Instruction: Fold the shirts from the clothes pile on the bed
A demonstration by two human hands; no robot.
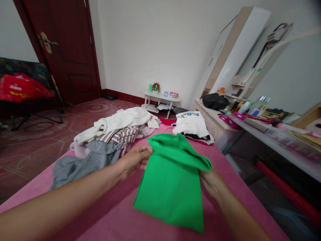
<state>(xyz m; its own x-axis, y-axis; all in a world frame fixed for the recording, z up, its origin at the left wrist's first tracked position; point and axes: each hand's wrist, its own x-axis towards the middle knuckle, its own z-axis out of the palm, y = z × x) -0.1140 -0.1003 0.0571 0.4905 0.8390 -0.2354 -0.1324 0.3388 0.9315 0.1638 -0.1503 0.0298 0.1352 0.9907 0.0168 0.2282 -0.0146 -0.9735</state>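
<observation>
A bright green folded garment (173,187) hangs between my hands above the pink bed cover (107,214); its top part is folded over toward me. My left hand (139,159) pinches its upper left edge between thumb and fingers. On the other side my right hand (209,180) grips the upper right edge, its fingers mostly hidden by the cloth. Left of the green garment lies a loose heap of clothes: a white garment (120,122), a striped one (121,134) and a grey one (87,160). Beyond it to the right sits a folded white T-shirt (192,124) atop other clothes.
A small white table (160,95) with ornaments stands against the far wall. Along the right runs a cluttered dressing table (273,135) with a black bag (215,101). At left are a dark red door (62,50) and a chair holding a red bag (23,88).
</observation>
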